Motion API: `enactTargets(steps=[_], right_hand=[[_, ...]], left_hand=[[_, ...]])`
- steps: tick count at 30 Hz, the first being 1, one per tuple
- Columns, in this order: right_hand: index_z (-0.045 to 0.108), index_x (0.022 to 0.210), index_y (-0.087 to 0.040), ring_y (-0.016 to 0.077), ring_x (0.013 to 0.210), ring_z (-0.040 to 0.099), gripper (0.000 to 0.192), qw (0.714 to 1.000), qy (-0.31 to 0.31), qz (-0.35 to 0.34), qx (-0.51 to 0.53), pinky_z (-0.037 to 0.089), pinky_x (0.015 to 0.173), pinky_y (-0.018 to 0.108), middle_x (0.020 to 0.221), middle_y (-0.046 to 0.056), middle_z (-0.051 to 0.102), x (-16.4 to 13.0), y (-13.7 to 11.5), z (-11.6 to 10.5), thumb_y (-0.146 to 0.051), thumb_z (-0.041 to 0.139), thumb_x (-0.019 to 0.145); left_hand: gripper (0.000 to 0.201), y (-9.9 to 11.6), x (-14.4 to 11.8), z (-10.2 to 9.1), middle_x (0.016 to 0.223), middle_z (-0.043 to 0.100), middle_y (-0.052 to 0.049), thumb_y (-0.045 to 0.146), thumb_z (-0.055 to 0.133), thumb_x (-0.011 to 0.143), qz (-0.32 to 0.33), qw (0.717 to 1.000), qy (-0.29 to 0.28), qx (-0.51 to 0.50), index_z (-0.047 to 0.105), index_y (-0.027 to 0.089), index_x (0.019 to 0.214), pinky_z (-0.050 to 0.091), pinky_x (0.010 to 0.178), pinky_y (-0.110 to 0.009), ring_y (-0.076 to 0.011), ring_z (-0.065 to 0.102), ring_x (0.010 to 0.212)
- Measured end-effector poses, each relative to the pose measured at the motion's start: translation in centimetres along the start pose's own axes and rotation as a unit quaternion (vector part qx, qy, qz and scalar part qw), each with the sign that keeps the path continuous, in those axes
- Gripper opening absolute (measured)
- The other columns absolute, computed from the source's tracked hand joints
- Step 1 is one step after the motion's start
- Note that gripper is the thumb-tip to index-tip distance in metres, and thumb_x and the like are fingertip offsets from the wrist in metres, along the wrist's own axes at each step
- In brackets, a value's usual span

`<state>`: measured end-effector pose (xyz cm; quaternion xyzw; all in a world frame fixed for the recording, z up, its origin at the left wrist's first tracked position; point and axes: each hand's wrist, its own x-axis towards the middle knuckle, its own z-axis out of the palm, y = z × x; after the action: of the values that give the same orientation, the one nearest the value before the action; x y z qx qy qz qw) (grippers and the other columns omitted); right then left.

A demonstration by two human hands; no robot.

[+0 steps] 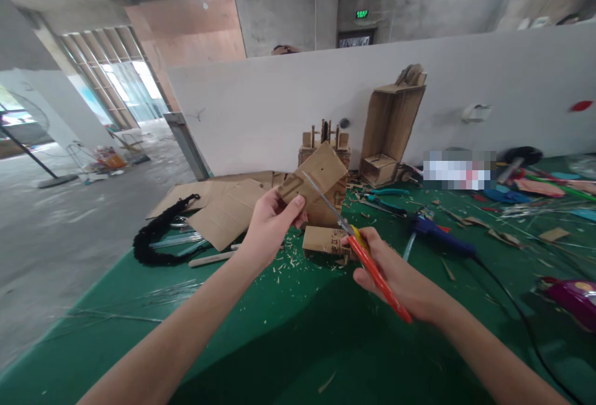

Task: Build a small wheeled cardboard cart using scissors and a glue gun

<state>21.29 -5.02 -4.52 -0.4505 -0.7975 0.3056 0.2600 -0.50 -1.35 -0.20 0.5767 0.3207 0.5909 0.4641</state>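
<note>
My left hand pinches a small flat piece of brown cardboard between thumb and fingers, held tilted above the table. In my right hand is a pair of scissors with red and yellow handles, seen nearly edge-on. Their thin blades reach up and left across the face of the cardboard; whether they are cutting into it I cannot tell. Just behind stands a cardboard construction with upright prongs, partly hidden by the held piece. A small printed cardboard box sits below, between my hands.
Flat cardboard sheets and a black fuzzy coil lie left on the green table. A tall open cardboard box stands by the white partition. Rightward are pliers, a blue glue gun with its cord, and scraps.
</note>
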Motion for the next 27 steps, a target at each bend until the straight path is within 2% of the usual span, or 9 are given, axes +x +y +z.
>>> enactTargets(steps=[4,13,18,24,27], right_hand=[[0.033,0.118,-0.020,0.0191,0.072,0.053,0.046,1.000,0.008,0.011,-0.011,0.044,0.066,0.034,0.084,0.004,0.055,0.0,-0.6,0.0,-0.045,0.049,0.084],[0.036,0.103,-0.020,0.0182,0.065,0.055,0.031,0.998,0.010,0.044,-0.052,0.042,0.059,0.030,0.080,0.004,0.059,0.4,-0.8,0.6,-0.045,0.044,0.087],[0.038,0.094,-0.022,0.0182,0.063,0.057,0.024,0.993,0.027,0.043,-0.102,0.040,0.060,0.030,0.076,0.004,0.061,0.7,0.0,0.7,-0.044,0.042,0.089],[0.042,0.097,-0.020,0.0213,0.069,0.061,0.020,0.987,0.039,0.039,-0.150,0.041,0.062,0.031,0.084,0.008,0.065,0.4,-0.2,0.8,-0.038,0.037,0.092],[0.042,0.086,-0.021,0.0218,0.066,0.059,0.022,0.983,0.049,0.027,-0.174,0.039,0.059,0.031,0.075,0.007,0.064,0.3,-0.4,0.8,-0.041,0.035,0.092]], left_hand=[[0.016,-0.1,-0.1,-0.1,0.061,0.050,0.003,0.026,0.060,0.082,0.007,1.000,-0.003,0.026,0.049,0.015,0.077,0.036,0.051,-0.019,-0.0055,0.045,0.052],[0.017,-0.2,0.0,0.1,0.061,0.051,0.002,0.028,0.060,0.082,-0.005,1.000,-0.006,0.027,0.049,0.015,0.078,0.035,0.050,-0.018,-0.0050,0.044,0.052],[0.016,-0.3,-0.1,0.1,0.062,0.051,0.002,0.026,0.059,0.082,-0.007,1.000,-0.007,0.029,0.050,0.014,0.076,0.035,0.051,-0.018,-0.0052,0.044,0.053],[0.018,-0.1,-0.3,0.3,0.060,0.050,0.003,0.026,0.057,0.083,-0.010,0.999,-0.011,0.040,0.048,0.015,0.073,0.034,0.051,-0.019,-0.0058,0.043,0.053],[0.018,0.1,-0.2,0.1,0.059,0.051,0.003,0.027,0.056,0.084,-0.014,0.997,-0.024,0.066,0.048,0.016,0.072,0.033,0.051,-0.020,-0.0065,0.043,0.053]])
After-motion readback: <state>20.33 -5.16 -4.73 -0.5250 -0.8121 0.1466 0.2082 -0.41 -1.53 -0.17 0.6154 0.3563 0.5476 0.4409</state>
